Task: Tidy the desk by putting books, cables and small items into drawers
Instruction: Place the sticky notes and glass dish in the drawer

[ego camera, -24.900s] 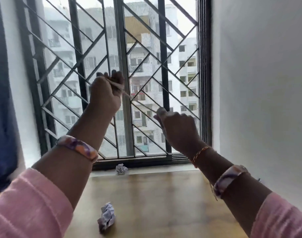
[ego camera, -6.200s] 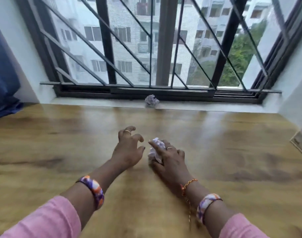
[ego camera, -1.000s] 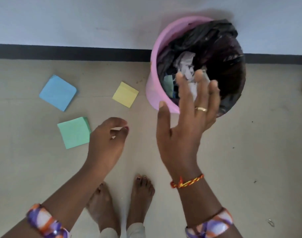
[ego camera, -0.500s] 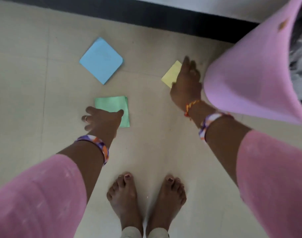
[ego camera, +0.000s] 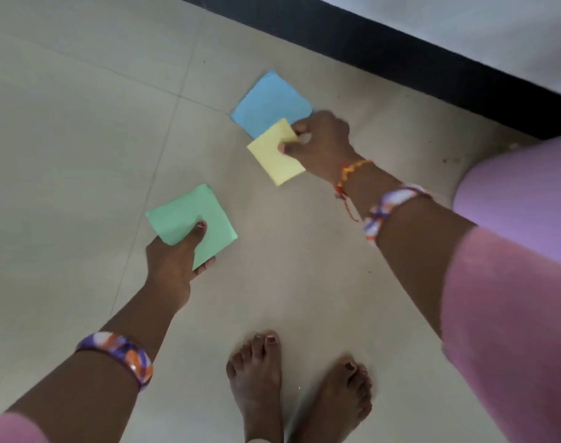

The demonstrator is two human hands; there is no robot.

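Both notes are now lifted: left hand pinches the green note, right hand pinches the yellow note; only the blue note stays on the floor.

Both arms reach down and forward, sleeves pushed up above bangled wrists. The left hand pinches a green paper square, thumb on top and fingers underneath. The right hand is extended farther forward and pinches a yellow paper square by its edge, fingers curled.
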